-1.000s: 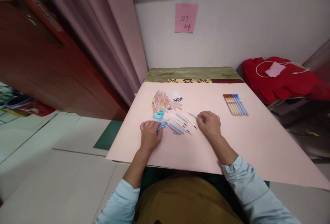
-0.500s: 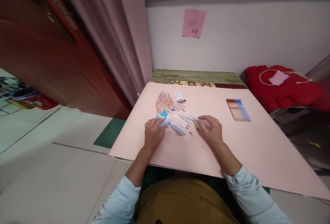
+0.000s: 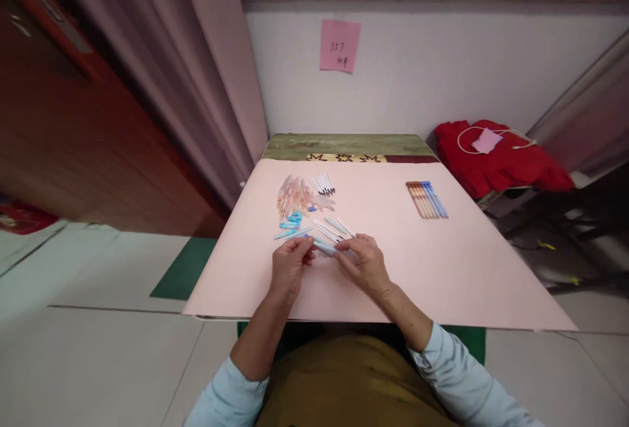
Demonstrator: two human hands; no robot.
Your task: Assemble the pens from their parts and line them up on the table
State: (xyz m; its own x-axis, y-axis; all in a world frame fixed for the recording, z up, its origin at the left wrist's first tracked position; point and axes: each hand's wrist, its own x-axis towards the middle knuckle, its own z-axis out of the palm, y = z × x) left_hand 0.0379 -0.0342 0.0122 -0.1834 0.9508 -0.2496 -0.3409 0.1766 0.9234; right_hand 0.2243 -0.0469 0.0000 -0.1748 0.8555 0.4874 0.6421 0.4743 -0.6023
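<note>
My right hand (image 3: 366, 263) pinches a light blue pen barrel (image 3: 324, 247) between thumb and fingers, low over the table. At the barrel's left end, the closed thumb and fingertips of my left hand (image 3: 289, 263) meet it; anything small inside them is hidden. Just beyond the hands lie white pen refills (image 3: 326, 230) and another pale blue barrel (image 3: 335, 224). Light blue barrels (image 3: 293, 233) lie beyond my left hand, by bright blue pen parts (image 3: 293, 217). Farther back is a pile of peach-coloured barrels (image 3: 293, 195), with a bunch of dark-tipped white refills (image 3: 323, 185) beside it.
A row of brown-topped and blue-topped pens (image 3: 426, 200) lies on the right of the pink-covered table (image 3: 442, 276). Red cloth (image 3: 501, 165) with a white cable is piled beyond the right edge. A curtain (image 3: 211, 73) hangs at the left.
My hands have come together in front of me, the right moving left with the pale blue barrel. My left hand has left the barrels on the table. The view has swung right.
</note>
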